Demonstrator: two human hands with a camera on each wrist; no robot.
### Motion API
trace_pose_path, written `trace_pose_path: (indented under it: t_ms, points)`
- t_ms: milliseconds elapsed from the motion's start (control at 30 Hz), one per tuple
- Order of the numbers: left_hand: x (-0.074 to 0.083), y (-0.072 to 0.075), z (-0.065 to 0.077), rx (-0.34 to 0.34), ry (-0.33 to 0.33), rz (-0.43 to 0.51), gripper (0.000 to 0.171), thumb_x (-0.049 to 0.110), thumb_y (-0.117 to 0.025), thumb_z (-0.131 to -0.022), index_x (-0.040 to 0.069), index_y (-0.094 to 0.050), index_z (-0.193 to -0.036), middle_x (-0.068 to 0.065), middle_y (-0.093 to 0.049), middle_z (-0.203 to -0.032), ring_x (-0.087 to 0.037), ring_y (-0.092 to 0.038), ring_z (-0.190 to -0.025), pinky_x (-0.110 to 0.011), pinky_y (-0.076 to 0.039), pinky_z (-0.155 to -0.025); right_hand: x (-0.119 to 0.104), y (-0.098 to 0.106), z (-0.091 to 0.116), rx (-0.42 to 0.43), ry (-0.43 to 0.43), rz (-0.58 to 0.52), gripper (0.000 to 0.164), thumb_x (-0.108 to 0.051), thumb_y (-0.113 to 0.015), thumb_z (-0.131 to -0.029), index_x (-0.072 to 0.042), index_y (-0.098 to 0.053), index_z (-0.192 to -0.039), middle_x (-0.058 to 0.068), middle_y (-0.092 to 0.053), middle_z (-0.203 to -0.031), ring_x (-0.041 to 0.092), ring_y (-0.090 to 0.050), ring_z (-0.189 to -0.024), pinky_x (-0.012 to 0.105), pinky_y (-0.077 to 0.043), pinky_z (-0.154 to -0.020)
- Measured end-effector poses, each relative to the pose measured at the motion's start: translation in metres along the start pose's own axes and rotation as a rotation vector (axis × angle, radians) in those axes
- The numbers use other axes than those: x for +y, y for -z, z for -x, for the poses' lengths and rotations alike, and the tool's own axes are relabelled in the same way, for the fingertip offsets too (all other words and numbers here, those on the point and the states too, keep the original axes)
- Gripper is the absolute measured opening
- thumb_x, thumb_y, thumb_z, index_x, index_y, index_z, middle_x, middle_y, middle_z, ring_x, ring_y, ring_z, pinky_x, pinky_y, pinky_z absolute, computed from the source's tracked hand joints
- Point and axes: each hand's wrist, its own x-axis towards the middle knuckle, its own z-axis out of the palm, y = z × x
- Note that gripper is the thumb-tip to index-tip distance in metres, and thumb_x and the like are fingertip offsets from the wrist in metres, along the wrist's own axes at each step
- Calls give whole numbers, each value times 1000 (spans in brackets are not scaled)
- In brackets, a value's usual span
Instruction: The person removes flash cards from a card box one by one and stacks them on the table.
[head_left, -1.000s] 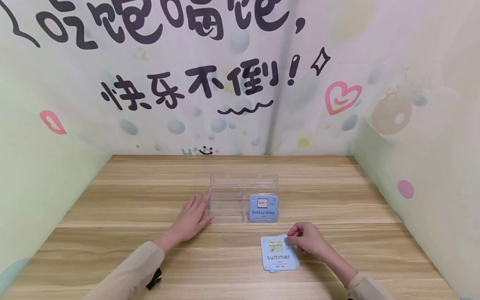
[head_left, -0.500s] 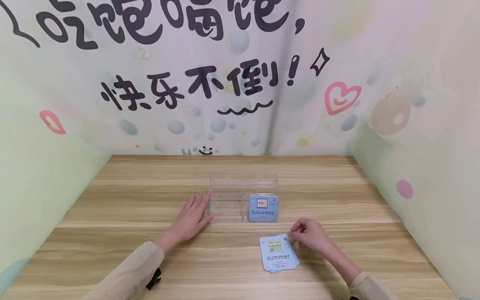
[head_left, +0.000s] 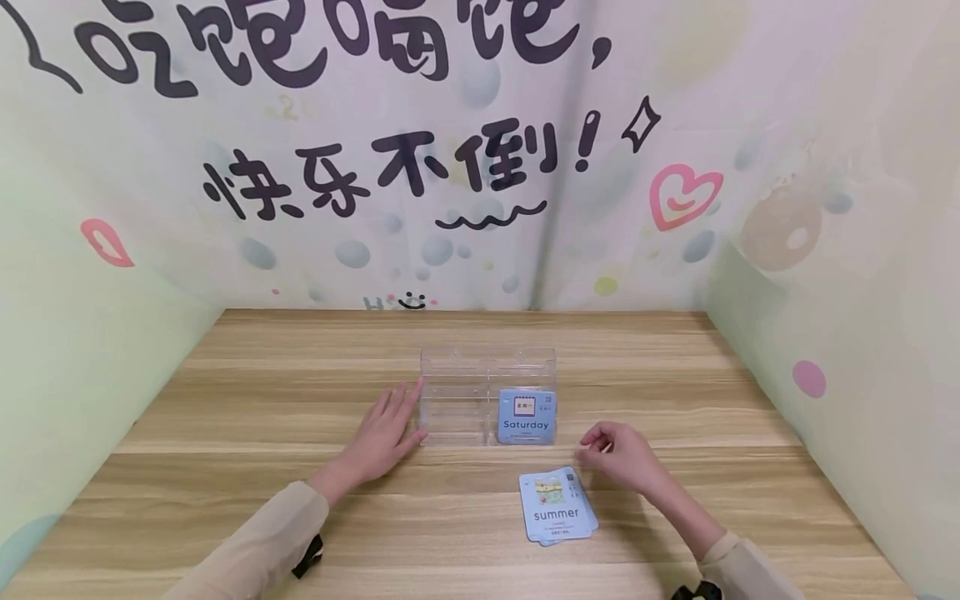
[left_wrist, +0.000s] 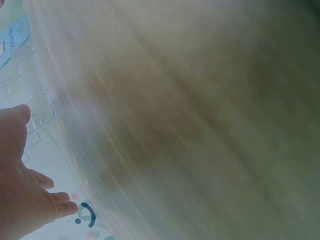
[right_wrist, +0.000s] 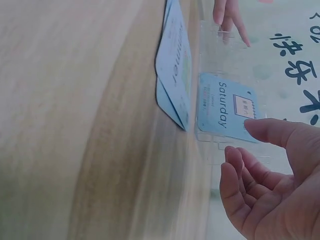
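Note:
My left hand (head_left: 380, 437) lies with outstretched fingers against the left side of a clear plastic card rack (head_left: 454, 417). In the left wrist view, the left hand's thumb (left_wrist: 22, 114) shows beside the rack. A blue "Saturday" card (head_left: 527, 417) stands in the rack's lower right compartment. In front of the rack lies a small stack of blue cards (head_left: 557, 508), a "summer" card on top. Just above the stack's right corner hovers my right hand (head_left: 622, 458). Its fingers are loosely bent and hold nothing; the right wrist view shows a gap between thumb (right_wrist: 272, 131) and fingers.
A wood-grain table (head_left: 300, 367) carries everything. Behind it hangs a printed backdrop (head_left: 337, 250) with black lettering, and pale side walls (head_left: 67, 350) close in left and right. A black strap (head_left: 308, 557) shows by the left sleeve.
My right hand has come off the "summer" card's corner and moved slightly up and away, leaving the stack on the table. The left hand and the rack have stayed put.

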Motion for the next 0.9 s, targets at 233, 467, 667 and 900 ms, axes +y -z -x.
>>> trace_pose_path:
  t_ms: [233,467,667,900]
  points:
    - [-1,0,-1,-3,-1,0,74,33,-52,-92,12,-6,-147,-29,-22,-143,-50,-21,-128,-61,-21,-101,-2,7,-3,10,8,-32,24,-16,-72,-74,1,-63,-88,1,-57,-70,13,-52,-65,22,-44,-54]
    - [0,1,-1,0,-6,7,74,32,-52,-92,11,-7,-147,-29,-22,-143,-51,-21,-128,-62,-21,-100,-6,7,-9,27,14,-50,28,-15,-73,-74,2,-63,-93,2,-59,-73,12,-54,-66,21,-46,-57]
    - [1,1,-1,2,-11,2,74,32,-52,-92,10,-7,-147,-30,-23,-142,-51,-22,-127,-62,-22,-100,-10,4,-14,44,4,-91,32,-15,-74,-73,3,-62,-96,3,-60,-75,13,-55,-68,21,-45,-57]
    - [1,2,0,1,-17,1,75,30,-54,-91,9,-7,-146,-30,-22,-142,-51,-21,-128,-62,-20,-101,-12,0,-22,55,-1,-110,34,-16,-75,-74,3,-61,-98,4,-61,-77,14,-55,-69,22,-46,-59]
